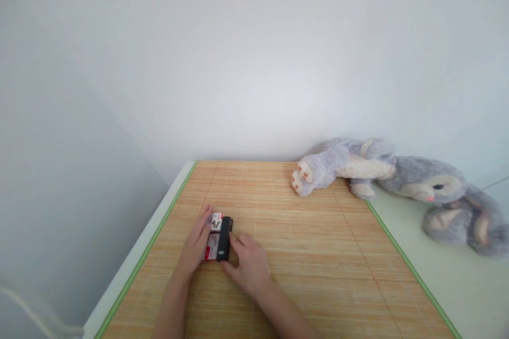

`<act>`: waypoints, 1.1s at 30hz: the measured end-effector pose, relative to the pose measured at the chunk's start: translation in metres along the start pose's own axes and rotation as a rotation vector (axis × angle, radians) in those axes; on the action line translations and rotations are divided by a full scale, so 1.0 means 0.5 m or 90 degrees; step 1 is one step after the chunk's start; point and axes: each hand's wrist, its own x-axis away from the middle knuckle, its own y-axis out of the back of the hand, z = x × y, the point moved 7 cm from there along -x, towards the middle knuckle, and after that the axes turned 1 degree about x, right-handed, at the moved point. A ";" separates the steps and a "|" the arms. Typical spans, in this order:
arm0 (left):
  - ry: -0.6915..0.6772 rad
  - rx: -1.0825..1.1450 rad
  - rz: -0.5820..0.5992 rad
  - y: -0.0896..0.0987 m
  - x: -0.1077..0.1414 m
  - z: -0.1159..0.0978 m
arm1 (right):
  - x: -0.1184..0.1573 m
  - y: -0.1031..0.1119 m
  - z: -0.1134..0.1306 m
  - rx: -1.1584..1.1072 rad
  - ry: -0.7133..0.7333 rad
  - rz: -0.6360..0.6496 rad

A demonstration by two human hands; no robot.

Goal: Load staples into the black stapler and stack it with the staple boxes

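A black stapler (225, 238) lies lengthwise on the bamboo mat. Along its left side are two small red-and-white boxes, a far box (217, 221) with a dark picture on it and a near box (212, 247). My left hand (196, 241) rests against the left side of the boxes, its fingers stretched forward, partly covering them. My right hand (250, 265) is at the stapler's right side, with the thumb at its near end and the bent fingers touching its side. The undersides of the stapler and boxes are hidden.
The bamboo mat (302, 254) with green edging covers much of the white table (405, 228). A grey plush rabbit (366, 167) lies on its side at the back right, partly over the mat. A white wall (254, 63) stands behind. A pale blurred cord (32, 312) shows at the lower left.
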 end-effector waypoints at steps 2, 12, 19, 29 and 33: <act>-0.032 -0.036 0.029 -0.008 -0.003 -0.014 | 0.001 0.002 0.000 -0.001 -0.002 -0.006; -0.049 -0.025 0.045 -0.007 -0.004 -0.037 | 0.004 0.003 -0.005 -0.010 -0.015 -0.013; 0.028 0.140 -0.095 0.059 0.005 -0.054 | 0.017 0.005 -0.002 -0.043 -0.041 -0.014; -0.119 -0.112 -0.023 -0.125 0.238 -0.179 | 0.245 0.146 -0.224 0.186 -0.130 -0.102; -0.203 -0.199 0.223 -0.292 0.233 -0.254 | 0.271 0.184 -0.255 0.270 -0.151 -0.088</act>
